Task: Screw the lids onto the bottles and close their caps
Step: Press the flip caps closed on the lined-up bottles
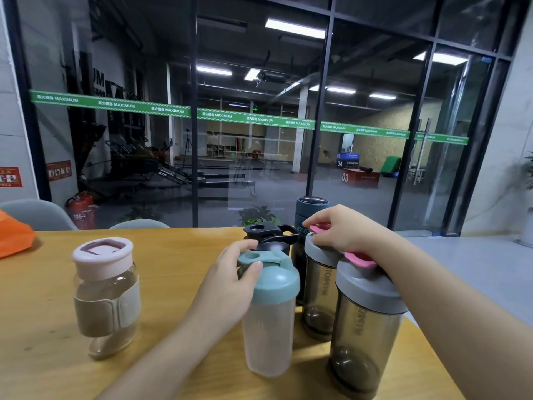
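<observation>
Behind the wooden table (173, 255) a glass wall looks onto a dim gym. Left hand (230, 287) grips the teal lid (274, 281) of a frosted bottle (268, 339) near the middle. Right hand (343, 229) pinches the pink cap (320, 227) on the rear grey-lidded smoky bottle (317, 295); another smoky bottle (366, 336) stands in front. A pink-lidded glass bottle (105, 298) stands well apart on the left.
</observation>
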A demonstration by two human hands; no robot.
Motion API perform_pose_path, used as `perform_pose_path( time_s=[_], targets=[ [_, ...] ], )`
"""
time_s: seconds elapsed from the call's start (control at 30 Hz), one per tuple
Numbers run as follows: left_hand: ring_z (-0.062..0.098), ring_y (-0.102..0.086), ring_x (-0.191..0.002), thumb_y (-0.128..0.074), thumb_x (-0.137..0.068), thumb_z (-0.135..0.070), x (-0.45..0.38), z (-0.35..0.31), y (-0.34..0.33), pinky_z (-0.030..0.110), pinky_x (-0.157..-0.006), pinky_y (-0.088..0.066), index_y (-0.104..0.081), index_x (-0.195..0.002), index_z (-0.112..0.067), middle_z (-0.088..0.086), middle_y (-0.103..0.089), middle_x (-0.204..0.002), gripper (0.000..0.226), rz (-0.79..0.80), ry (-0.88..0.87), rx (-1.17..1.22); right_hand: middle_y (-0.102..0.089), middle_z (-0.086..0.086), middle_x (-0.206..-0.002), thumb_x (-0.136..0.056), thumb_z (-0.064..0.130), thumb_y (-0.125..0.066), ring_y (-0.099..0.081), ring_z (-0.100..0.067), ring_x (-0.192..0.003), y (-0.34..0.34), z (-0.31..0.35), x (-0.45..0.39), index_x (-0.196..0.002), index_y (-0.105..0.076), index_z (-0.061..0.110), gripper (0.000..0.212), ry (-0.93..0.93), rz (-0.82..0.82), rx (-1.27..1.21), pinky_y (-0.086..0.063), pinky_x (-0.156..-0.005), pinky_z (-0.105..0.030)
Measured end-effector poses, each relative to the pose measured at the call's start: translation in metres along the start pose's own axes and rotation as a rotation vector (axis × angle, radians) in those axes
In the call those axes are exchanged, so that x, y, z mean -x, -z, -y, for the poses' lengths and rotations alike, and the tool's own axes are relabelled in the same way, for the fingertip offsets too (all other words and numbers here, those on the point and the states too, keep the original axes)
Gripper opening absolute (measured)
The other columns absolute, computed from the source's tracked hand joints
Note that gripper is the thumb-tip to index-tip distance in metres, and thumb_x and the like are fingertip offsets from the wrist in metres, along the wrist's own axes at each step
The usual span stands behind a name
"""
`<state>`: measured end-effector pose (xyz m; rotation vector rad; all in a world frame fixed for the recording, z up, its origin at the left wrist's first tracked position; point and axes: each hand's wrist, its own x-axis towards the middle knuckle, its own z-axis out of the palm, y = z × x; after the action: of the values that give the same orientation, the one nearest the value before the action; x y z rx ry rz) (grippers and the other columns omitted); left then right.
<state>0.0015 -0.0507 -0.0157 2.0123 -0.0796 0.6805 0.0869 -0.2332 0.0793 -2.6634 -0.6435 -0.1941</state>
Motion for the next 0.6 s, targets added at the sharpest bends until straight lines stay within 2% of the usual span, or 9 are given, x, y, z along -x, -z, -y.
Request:
perform_pose_path(
  time_s=[0.1,0.2,0.27,0.33,0.43,0.6],
  targets=[
    [0.001,-0.048,-0.112,-0.054,-0.094,-0.019,0.002,-0.004,-0.007,0.011,-0.086,-0.037,-0.049,-0.116,-0.039,-0.018,-0.053,-0.120,0.030,0.039,-0.031,0.014,-0.060,0.002,-0.129,-0.084,0.013,-0.058,-0.056,-0.017,-0.113,0.000,-0.001,0.000,-0.123,-0.061,0.027,0.042,0.002,0.003,-0.001,-0.037,-0.088,-0.020],
    [-0.009,-0.047,-0.107,-0.053,-0.094,-0.020,0.002,-0.009,-0.013,0.002,-0.081,-0.036,-0.044,-0.108,-0.047,-0.027,-0.050,-0.116,0.032,0.060,-0.060,0.008,-0.059,0.002,-0.130,-0.085,0.012,-0.058,-0.055,-0.016,-0.114,0.000,-0.001,0.000,-0.124,-0.061,0.028,0.042,0.000,0.005,-0.005,-0.036,-0.088,-0.020],
    [-0.014,-0.045,-0.106,-0.053,-0.094,-0.020,0.002,-0.010,-0.016,-0.002,-0.081,-0.033,-0.044,-0.110,-0.046,-0.029,-0.048,-0.116,0.032,0.069,-0.071,0.008,-0.059,0.002,-0.130,-0.085,0.012,-0.058,-0.055,-0.016,-0.114,0.000,-0.001,-0.001,-0.124,-0.061,0.028,0.042,0.001,0.007,-0.006,-0.036,-0.087,-0.020],
    [-0.009,-0.045,-0.110,-0.053,-0.094,-0.021,0.002,-0.010,-0.020,0.001,-0.087,-0.032,-0.046,-0.118,-0.041,-0.027,-0.049,-0.120,0.032,0.074,-0.084,0.005,-0.059,0.002,-0.129,-0.084,0.012,-0.058,-0.055,-0.016,-0.114,0.000,-0.001,0.000,-0.123,-0.062,0.027,0.042,0.000,0.005,-0.010,-0.037,-0.087,-0.020],
    [-0.004,-0.044,-0.118,-0.052,-0.095,-0.023,0.000,-0.010,-0.023,0.015,-0.099,-0.034,-0.046,-0.127,-0.033,-0.021,-0.049,-0.126,0.034,0.087,-0.097,-0.011,-0.060,0.002,-0.128,-0.084,0.012,-0.058,-0.056,-0.016,-0.113,0.000,-0.001,0.000,-0.122,-0.062,0.028,0.041,0.004,-0.001,-0.012,-0.037,-0.086,-0.020],
    [-0.002,-0.044,-0.120,-0.053,-0.094,-0.027,-0.003,-0.004,-0.023,0.017,-0.100,-0.035,-0.042,-0.128,-0.034,-0.021,-0.048,-0.126,0.036,0.099,-0.131,-0.035,-0.061,0.002,-0.126,-0.083,0.013,-0.058,-0.055,-0.014,-0.102,0.001,0.000,-0.001,-0.121,-0.062,0.028,0.041,0.003,0.012,-0.024,-0.038,-0.083,-0.021]
  ],
)
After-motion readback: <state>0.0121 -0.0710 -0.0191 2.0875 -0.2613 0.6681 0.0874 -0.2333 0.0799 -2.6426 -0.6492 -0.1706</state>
